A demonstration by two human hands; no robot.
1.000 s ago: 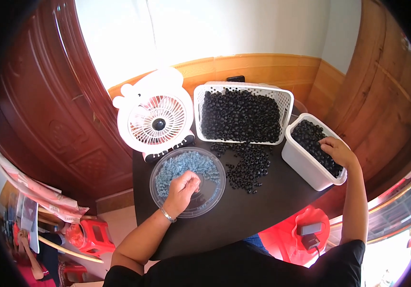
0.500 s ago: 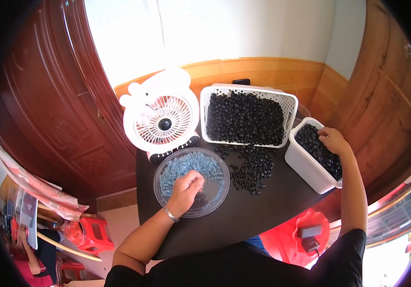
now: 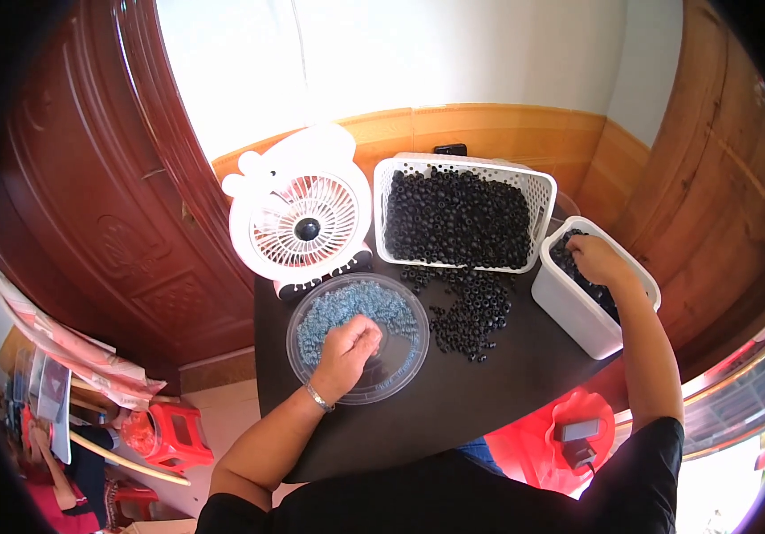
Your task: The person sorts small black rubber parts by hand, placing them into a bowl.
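My left hand [image 3: 347, 350] is closed, fingers curled in, over a round clear tub [image 3: 405, 372] of small translucent blue pieces [image 3: 356, 303]. Whatever those fingers hold is hidden. At the right, my right hand [image 3: 598, 259] reaches into a white rectangular bin [image 3: 576, 318] of small black ring-shaped parts [image 3: 568, 253]. Its fingertips are down among the parts, and what they grip cannot be made out. A white perforated basket [image 3: 538, 214] full of black ring-shaped parts [image 3: 458, 215] stands between the hands, farther back. More loose black parts [image 3: 472, 311] are spilled on the dark table in front of it.
A white animal-shaped fan [image 3: 309, 229] stands at the back left of the dark table [image 3: 436, 418]. Behind the basket lies a black object [image 3: 450, 150]. Below the table's right edge is a red stool [image 3: 538, 436] with grey adapters on it. Another person's arm [image 3: 60, 476] shows at far left.
My right hand has shifted left and slightly down within the white bin, toward its left side. My left hand stays over the clear tub, nearly unmoved.
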